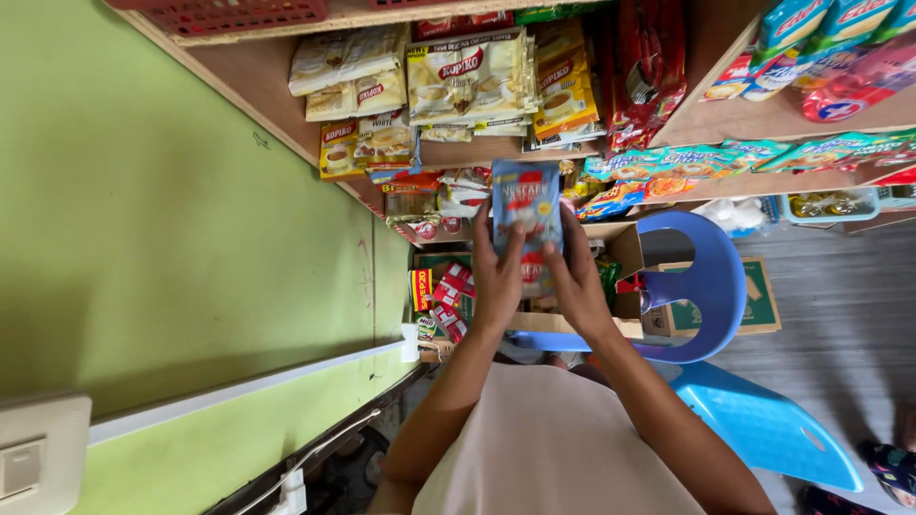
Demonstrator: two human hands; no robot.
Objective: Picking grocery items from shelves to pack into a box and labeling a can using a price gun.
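Both my hands hold up a blue sachet packet (526, 202) in front of the wooden shelves (277, 88). My left hand (497, 277) grips its lower left side, and my right hand (575, 277) grips the lower right side. More red and blue sachets hang below the packet between my hands. Under my hands an open cardboard box (625, 250) rests on a blue plastic chair (711, 286).
The shelves carry several rows of cream, yellow and red sachet packs (468, 76). A green wall (172, 219) stands to the left with a white switch plate (38, 453). A second cardboard box (759, 300) sits on the floor. A light blue chair seat (763, 424) is at lower right.
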